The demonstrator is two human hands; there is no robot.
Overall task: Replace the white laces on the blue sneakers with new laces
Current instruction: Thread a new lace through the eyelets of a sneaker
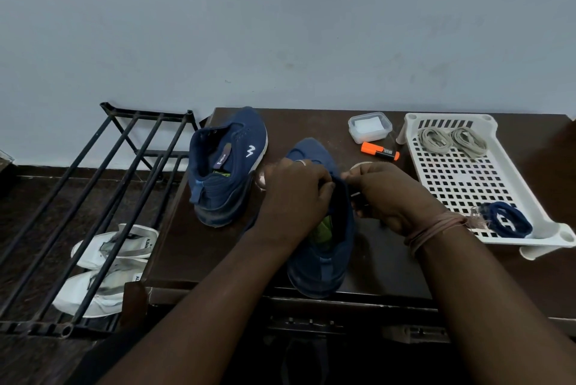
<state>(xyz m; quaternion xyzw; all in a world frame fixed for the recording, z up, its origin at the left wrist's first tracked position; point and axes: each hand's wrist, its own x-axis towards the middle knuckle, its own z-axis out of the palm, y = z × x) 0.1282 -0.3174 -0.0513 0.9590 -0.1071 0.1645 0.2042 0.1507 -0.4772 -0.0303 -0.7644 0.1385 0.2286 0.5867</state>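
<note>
Near sneaker (321,247) stands on the worktop (389,260), heel toward the person. Left hand (296,194) grips its tongue area; right hand (386,194) pinches something dark beside the eyelets, likely a lace. Upper looks soft, light; best held by the collar. Spare laces (506,219) lie in the tray (536,197).

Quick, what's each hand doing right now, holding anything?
Left hand: grips the near sneaker at its tongue.
Right hand: pinches a dark lace at that sneaker.
</note>
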